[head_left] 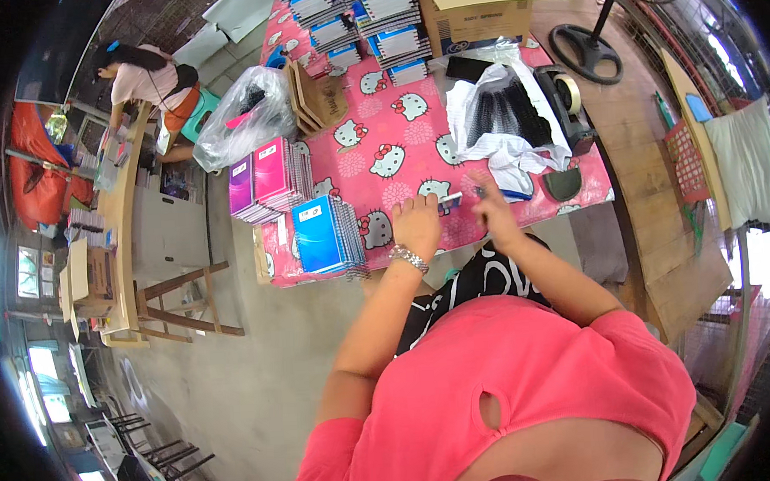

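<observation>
My left hand [416,226], a metal watch or bracelet at its wrist, rests low over the pink patterned tablecloth [359,168]. Its fingertips pinch a small flat whitish-blue piece [450,201], too small to name. Just right of that, my right hand [499,217] is raised with its fingers curled together; a small dark thing shows at the fingertips, but I cannot make it out. Left of my left hand stands a stack of blue spiral notebooks [319,233], with pink notebooks [278,169] and purple notebooks [242,189] behind. Beyond my right hand, black binding coils [509,116] lie on white wrapping.
A tape dispenser [567,100] and a dark green pouch [562,184] sit at the table's right. Notebook stacks [391,22] and a cardboard box [478,26] stand at the far edge, near a clear plastic bag [252,117]. Another person [154,78] bends over a wooden bench at far left.
</observation>
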Motion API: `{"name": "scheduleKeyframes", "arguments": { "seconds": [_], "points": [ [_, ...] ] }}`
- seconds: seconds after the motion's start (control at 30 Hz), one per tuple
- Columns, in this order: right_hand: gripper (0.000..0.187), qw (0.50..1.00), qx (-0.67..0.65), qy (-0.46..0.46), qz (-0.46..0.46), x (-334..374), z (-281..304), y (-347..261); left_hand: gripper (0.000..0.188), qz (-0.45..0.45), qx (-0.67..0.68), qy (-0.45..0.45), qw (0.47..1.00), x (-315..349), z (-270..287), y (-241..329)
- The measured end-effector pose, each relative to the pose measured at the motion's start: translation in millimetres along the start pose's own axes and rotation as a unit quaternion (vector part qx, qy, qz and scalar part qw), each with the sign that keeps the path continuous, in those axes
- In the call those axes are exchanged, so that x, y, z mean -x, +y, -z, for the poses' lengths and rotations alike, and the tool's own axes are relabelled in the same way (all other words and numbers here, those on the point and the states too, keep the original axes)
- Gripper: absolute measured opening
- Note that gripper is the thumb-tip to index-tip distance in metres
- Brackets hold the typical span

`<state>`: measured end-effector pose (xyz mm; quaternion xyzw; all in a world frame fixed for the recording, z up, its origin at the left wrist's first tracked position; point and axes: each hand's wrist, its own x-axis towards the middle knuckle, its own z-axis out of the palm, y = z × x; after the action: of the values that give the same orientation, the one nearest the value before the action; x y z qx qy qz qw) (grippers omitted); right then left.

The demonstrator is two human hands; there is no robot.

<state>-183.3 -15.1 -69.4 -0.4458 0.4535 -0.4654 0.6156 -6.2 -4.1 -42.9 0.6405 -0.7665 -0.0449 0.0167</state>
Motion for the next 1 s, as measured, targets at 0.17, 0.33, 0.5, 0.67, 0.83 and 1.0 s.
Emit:
{"name": "scheduleKeyframes", "arguments": {
  "seconds": [0.17, 0.33, 0.5, 0.67, 0.83, 1.0],
  "points": [
    [0.084, 0.987, 0.063, -0.145, 0.025, 15.1, -25.2, 12.9, 0.017, -0.011, -0.056, 0.160, 0.986, -5.3, -10.2, 10.9],
    [0.049, 0.941, 0.273, -0.159, 0.121, -4.5, 7.3, -7.0, 0.018, -0.091, 0.020, 0.136, 0.986, 1.5, 4.2, -10.6],
    [0.036, 0.848, 0.452, -0.164, 0.225, -3.1, 22.5, -29.6, 0.019, -0.160, 0.074, 0.125, 0.976, 8.6, 3.8, -7.5],
    [0.031, 0.846, 0.445, -0.167, 0.240, -8.3, 24.0, -22.5, 0.020, -0.150, 0.090, 0.129, 0.976, 8.7, 5.9, -5.7],
    [0.025, 0.825, 0.444, -0.105, 0.332, -5.9, 13.9, -15.8, 0.022, -0.150, 0.088, 0.123, 0.977, 11.6, 6.8, -8.4],
    [0.022, 0.905, 0.319, -0.148, 0.238, -0.8, 12.3, -14.3, 0.023, -0.159, 0.102, 0.118, 0.975, 12.5, 6.6, -9.0]
  ]
}}
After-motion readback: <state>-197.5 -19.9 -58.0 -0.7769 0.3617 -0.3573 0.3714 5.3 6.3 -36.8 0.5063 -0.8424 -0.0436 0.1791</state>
